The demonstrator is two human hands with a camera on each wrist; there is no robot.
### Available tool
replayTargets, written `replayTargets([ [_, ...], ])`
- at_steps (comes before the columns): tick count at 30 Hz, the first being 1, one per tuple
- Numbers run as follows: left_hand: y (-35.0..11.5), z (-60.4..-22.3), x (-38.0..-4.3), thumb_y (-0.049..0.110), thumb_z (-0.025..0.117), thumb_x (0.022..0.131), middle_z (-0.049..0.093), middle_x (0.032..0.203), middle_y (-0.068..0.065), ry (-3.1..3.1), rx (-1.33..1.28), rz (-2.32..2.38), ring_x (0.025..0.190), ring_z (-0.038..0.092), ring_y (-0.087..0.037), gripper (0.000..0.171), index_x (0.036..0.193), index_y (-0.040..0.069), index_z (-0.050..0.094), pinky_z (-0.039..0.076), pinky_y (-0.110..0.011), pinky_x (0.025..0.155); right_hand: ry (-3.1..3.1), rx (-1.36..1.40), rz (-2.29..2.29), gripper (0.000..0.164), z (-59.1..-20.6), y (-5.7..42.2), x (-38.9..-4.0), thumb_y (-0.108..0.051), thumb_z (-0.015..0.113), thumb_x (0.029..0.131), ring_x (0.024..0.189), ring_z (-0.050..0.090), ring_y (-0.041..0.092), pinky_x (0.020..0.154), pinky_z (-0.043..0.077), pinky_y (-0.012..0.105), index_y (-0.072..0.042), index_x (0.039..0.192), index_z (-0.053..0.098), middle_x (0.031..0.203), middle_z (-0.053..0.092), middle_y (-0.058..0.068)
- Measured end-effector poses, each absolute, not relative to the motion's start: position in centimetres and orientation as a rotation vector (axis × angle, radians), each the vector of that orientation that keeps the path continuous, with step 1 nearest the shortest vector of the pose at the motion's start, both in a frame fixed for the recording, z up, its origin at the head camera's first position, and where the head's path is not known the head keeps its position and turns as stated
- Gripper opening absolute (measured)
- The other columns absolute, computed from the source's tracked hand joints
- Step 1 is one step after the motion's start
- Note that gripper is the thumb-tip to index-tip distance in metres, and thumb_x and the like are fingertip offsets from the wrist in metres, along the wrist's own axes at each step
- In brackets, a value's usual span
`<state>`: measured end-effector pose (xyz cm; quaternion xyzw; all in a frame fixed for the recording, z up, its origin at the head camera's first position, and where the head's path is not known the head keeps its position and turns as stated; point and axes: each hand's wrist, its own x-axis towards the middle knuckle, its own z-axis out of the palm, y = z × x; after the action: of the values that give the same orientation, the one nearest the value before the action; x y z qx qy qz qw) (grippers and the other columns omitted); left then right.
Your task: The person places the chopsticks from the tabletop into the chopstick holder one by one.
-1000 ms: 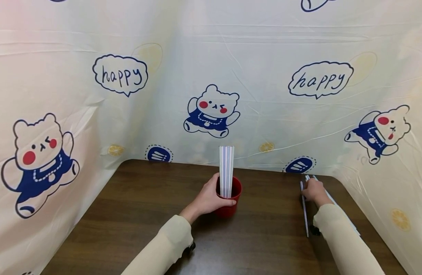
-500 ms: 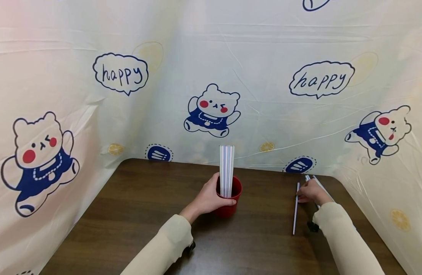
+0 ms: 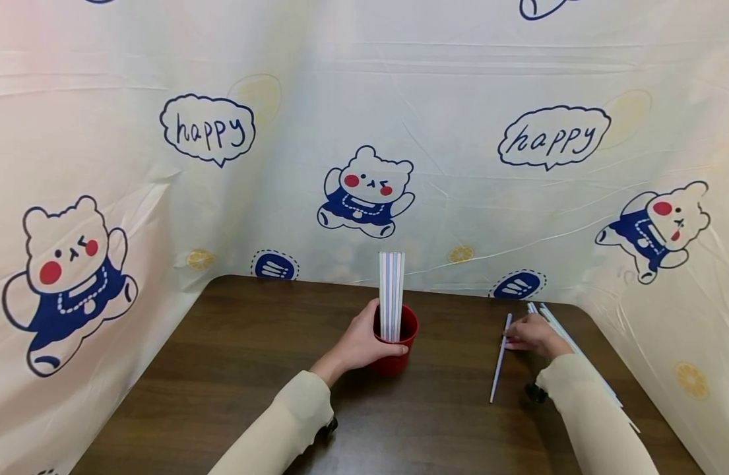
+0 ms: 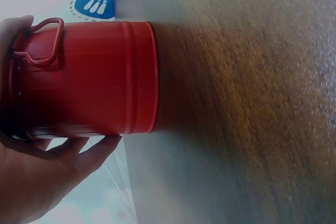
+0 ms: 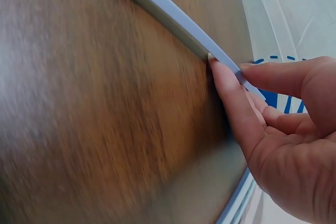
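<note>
A small red bucket (image 3: pixel 390 366) stands upright left of the right hand, and its wire handle shows in the left wrist view. My left hand (image 3: pixel 358 342) grips the bucket around its near side, thumb across the front. Upright in the bucket is a bundle of thin white, blue and lavender sticks (image 3: pixel 391 297). Over at the right, my right hand (image 3: pixel 535 333) pinches one lavender stick (image 3: pixel 498 371) near its far end, between thumb and finger in the right wrist view. Whether that stick's near end touches the table cannot be told.
More pale sticks (image 3: pixel 584 359) lie on the brown wooden table (image 3: pixel 251 369) along its right side, partly hidden by the right hand and sleeve. A printed curtain (image 3: pixel 459 132) encloses the table's back and sides.
My right hand has drawn the single lavender stick leftward, away from the sticks at the right, and its near end has swung left. The left hand and bucket stay in place.
</note>
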<state>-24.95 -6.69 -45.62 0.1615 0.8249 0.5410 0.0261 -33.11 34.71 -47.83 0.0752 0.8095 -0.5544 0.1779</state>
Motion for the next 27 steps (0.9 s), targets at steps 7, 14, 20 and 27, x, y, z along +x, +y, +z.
replayTargets([
  [7,-6.7,-45.6,-24.8,0.032,0.09,0.077,0.055,0.14,-0.003,2.552,0.509,1.679,0.122,0.058,-0.023,0.091,0.15,0.018,0.037,0.049,-0.051,0.104,2.306,0.191,-1.535,0.027,-47.7,33.5,-33.0,0.006,0.053,0.099,0.075,0.068,0.015,0.074,0.062,0.032,0.024,0.119,0.051,0.087,0.065,0.013],
  [14,-6.8,-45.6,-24.8,0.032,0.09,0.077,0.055,0.14,-0.002,2.55,0.512,1.681,0.122,0.058,-0.022,0.09,0.15,0.018,0.038,0.049,-0.051,0.104,2.321,0.119,-1.56,0.03,-47.6,32.1,-32.6,0.007,0.051,0.098,0.079,0.068,0.018,0.075,0.062,0.035,0.026,0.121,0.05,0.092,0.067,0.015],
  [20,-6.7,-46.0,-24.9,0.031,0.089,0.077,0.054,0.141,0.0,2.55,0.495,1.663,0.124,0.057,-0.022,0.09,0.15,0.02,0.036,0.05,-0.051,0.104,2.299,0.076,-1.684,0.026,-47.9,30.8,-32.6,0.008,0.054,0.098,0.077,0.069,0.017,0.072,0.062,0.033,0.026,0.117,0.05,0.087,0.068,0.013],
  [27,-6.8,-45.8,-24.9,0.032,0.09,0.077,0.054,0.141,0.0,2.548,0.494,1.67,0.124,0.057,-0.021,0.092,0.15,0.02,0.036,0.05,-0.05,0.104,2.383,-0.023,-1.886,0.033,-47.1,29.1,-33.5,0.007,0.057,0.098,0.077,0.071,0.013,0.075,0.062,0.032,0.024,0.125,0.045,0.091,0.069,0.011],
])
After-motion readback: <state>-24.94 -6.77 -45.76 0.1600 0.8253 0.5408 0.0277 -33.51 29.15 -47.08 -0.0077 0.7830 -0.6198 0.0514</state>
